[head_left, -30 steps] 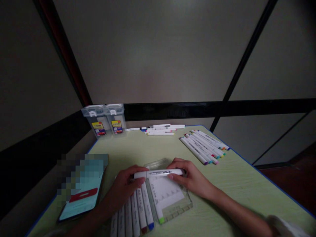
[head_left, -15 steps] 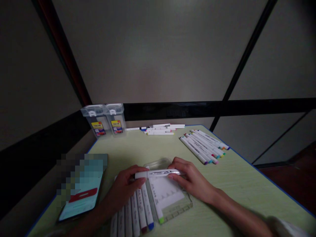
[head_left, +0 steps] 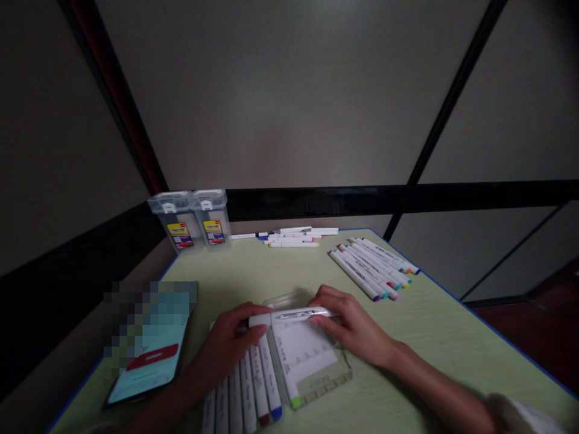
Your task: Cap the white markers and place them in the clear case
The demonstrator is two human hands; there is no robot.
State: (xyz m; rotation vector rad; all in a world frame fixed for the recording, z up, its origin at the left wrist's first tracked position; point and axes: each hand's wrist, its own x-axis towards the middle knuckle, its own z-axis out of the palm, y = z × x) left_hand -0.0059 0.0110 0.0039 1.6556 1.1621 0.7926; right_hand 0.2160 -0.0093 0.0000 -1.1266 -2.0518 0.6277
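One white marker [head_left: 294, 315] spans the gap between the left hand [head_left: 228, 337] and the right hand [head_left: 348, 319], above the clear case [head_left: 323, 386]. Relative to the earlier frame, the marker is displaced slightly toward the right, its right end is raised a little, and the dark right tip is now covered by the right hand. The barrel is near horizontal, with a plain section at left and dark printing at centre and right. Grip state: the left thumb and fingers pinch the left end; the right thumb and fingers pinch the right end. A green-ended marker [head_left: 288, 380] lies in the case beside a printed sheet [head_left: 312, 349]. Adjacent at left is a marker row [head_left: 248, 392].
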